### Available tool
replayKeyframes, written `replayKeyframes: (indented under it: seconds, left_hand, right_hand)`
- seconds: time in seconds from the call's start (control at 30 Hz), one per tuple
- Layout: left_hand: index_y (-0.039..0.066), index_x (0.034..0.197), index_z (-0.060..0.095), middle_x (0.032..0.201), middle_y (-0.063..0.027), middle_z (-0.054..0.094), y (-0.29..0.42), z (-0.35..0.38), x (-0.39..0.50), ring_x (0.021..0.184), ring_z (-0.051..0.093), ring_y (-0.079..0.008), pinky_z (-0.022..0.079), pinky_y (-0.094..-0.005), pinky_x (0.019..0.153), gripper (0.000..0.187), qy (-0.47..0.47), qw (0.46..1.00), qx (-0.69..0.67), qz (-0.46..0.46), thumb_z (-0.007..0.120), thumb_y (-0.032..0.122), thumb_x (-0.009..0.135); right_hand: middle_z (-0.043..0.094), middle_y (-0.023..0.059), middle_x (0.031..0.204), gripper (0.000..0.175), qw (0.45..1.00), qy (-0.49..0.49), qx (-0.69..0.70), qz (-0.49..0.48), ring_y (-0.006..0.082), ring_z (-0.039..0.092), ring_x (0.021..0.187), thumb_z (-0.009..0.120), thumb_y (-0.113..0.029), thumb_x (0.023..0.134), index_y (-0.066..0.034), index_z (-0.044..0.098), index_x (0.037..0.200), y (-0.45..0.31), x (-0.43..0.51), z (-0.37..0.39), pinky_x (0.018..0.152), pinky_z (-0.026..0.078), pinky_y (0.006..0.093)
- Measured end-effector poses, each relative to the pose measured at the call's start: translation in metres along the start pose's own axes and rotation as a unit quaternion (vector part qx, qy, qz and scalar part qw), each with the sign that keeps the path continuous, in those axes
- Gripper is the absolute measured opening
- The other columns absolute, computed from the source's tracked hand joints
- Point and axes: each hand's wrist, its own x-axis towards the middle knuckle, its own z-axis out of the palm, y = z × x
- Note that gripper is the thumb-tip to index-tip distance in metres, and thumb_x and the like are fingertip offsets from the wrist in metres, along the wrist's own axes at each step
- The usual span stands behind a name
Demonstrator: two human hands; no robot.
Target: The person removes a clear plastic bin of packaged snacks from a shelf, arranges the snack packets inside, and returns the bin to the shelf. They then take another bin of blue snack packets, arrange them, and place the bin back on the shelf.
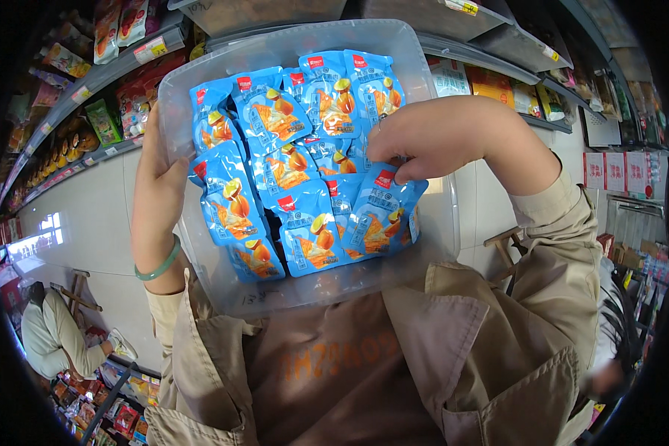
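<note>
A clear plastic bin [173,83] is held in front of my chest, with several blue snack pouches [234,195] lying in overlapping rows inside. My left hand [164,173] grips the bin's side wall, its thumb over the rim; a green bangle [161,265] circles that wrist. At the bin's other side, my right hand [418,136] pinches the top edge of one blue pouch [382,217], which lies tilted over its neighbours. The fingertips of the right hand are partly hidden behind the hand and the pouch.
Store shelves [97,56] with packaged snacks curve along the left. Large plastic bins [267,11] stand on the shelf beyond. A person [61,334] crouches or sits at lower left beside a wooden stool [78,295]; another person [607,334] is close at right. A second stool [502,245] stands right.
</note>
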Motion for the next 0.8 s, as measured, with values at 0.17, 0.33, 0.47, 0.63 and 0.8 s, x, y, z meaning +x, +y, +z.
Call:
replayKeyframes:
  seconds: [0.17, 0.33, 0.47, 0.63, 0.8]
  left_hand:
    - [0.002, 0.159, 0.021, 0.164, -0.0149, 0.023, 0.003, 0.001, -0.002, 0.148, 0.03, -0.0247, 0.035, -0.0383, 0.116, 0.082, 0.004, 0.999, 0.036, 0.002, 0.041, -0.016, 0.082]
    - [0.003, 0.159, 0.022, 0.164, -0.0151, 0.025, 0.004, 0.002, -0.001, 0.147, 0.032, -0.025, 0.035, -0.0354, 0.115, 0.083, 0.005, 1.0, 0.005, 0.0, 0.042, -0.016, 0.081]
    - [0.003, 0.159, 0.021, 0.163, -0.0155, 0.027, 0.007, 0.003, -0.001, 0.144, 0.036, -0.0239, 0.036, -0.0335, 0.114, 0.083, 0.007, 1.0, 0.025, -0.003, 0.043, -0.016, 0.081]
    - [0.002, 0.159, 0.021, 0.162, -0.0157, 0.027, 0.002, 0.003, -0.004, 0.144, 0.034, -0.0228, 0.031, -0.0345, 0.117, 0.081, 0.002, 1.0, -0.003, 0.021, 0.043, -0.013, 0.082]
    - [0.0, 0.159, 0.02, 0.163, -0.0163, 0.024, -0.004, 0.0, -0.006, 0.151, 0.021, -0.0246, 0.019, -0.0361, 0.122, 0.084, 0.009, 0.997, 0.066, 0.04, 0.042, -0.013, 0.079]
  right_hand:
    - [0.059, 0.0147, 0.087, 0.021, 0.998, 0.027, 0.049, 0.01, 0.0359, 0.059, 0.083, 0.073, -0.012, 0.083, -0.0001, 0.056, 0.085, 0.0, -0.01, 0.002, 0.072, 0.047, 0.0442]
    - [0.061, 0.0139, 0.084, 0.021, 0.999, 0.035, 0.032, 0.008, 0.0331, 0.062, 0.082, 0.072, -0.014, 0.083, 0.0003, 0.057, 0.086, -0.004, -0.014, 0.003, 0.072, 0.047, 0.0417]
    - [0.061, 0.0148, 0.082, 0.019, 0.989, 0.143, -0.011, -0.048, 0.0372, 0.06, 0.081, 0.072, -0.011, 0.081, 0.0003, 0.057, 0.086, -0.013, -0.029, 0.003, 0.072, 0.048, 0.0442]
    - [0.069, 0.0134, 0.09, 0.024, 0.938, 0.329, -0.049, -0.101, 0.0313, 0.067, 0.082, 0.077, -0.002, 0.069, 0.0006, 0.065, 0.091, -0.023, -0.061, -0.003, 0.069, 0.054, 0.0373]
    - [0.071, 0.013, 0.091, 0.014, 0.859, 0.503, -0.043, -0.082, 0.0167, 0.067, 0.081, 0.074, 0.004, 0.075, 0.0021, 0.062, 0.081, -0.031, -0.099, -0.024, 0.067, 0.053, 0.0268]
